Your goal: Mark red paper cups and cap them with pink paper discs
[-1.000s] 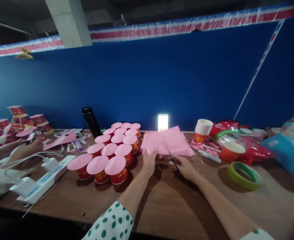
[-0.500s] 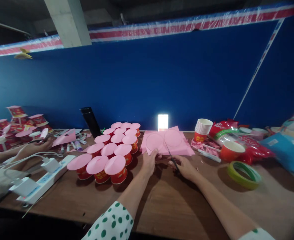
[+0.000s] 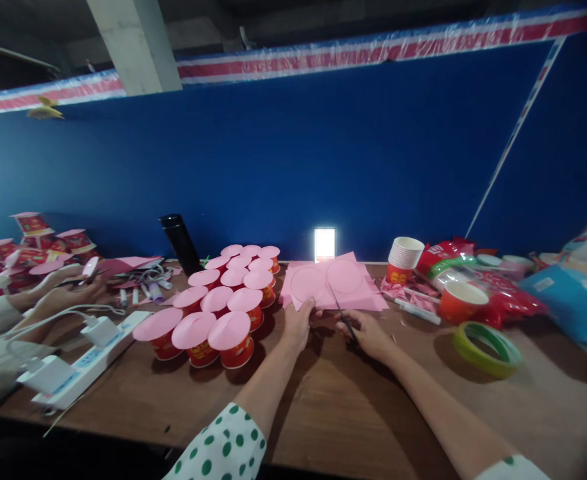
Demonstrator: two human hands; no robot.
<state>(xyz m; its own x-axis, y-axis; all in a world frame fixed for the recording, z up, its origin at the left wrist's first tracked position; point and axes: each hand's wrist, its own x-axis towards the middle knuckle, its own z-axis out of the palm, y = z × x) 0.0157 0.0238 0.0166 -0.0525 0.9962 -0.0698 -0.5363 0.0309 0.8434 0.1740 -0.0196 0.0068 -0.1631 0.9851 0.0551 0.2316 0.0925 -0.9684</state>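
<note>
My left hand (image 3: 299, 325) pinches the near edge of a pink paper sheet (image 3: 309, 283), thumb on top. Two circles are drawn side by side on that paper, and more pink sheets lie beneath it. Closed around the handles of dark scissors (image 3: 344, 316) is my right hand (image 3: 366, 333). The scissor blades reach into the paper between the two circles. Left of my hands stand several red paper cups (image 3: 237, 353), each topped with a pink paper disc (image 3: 230, 329).
A white power strip (image 3: 90, 360) with plugged-in chargers lies at left, near a co-worker's hands (image 3: 76, 293). A black bottle (image 3: 180, 245) stands behind the cups. At right are stacked cups (image 3: 404, 260), a marker (image 3: 418, 311), an orange cup (image 3: 463, 303) and green tape (image 3: 486, 350).
My hands, the scissors and the paper look almost unmoved. At far left, the co-worker's hands have shifted, and the pink paper beside them now lies lower.
</note>
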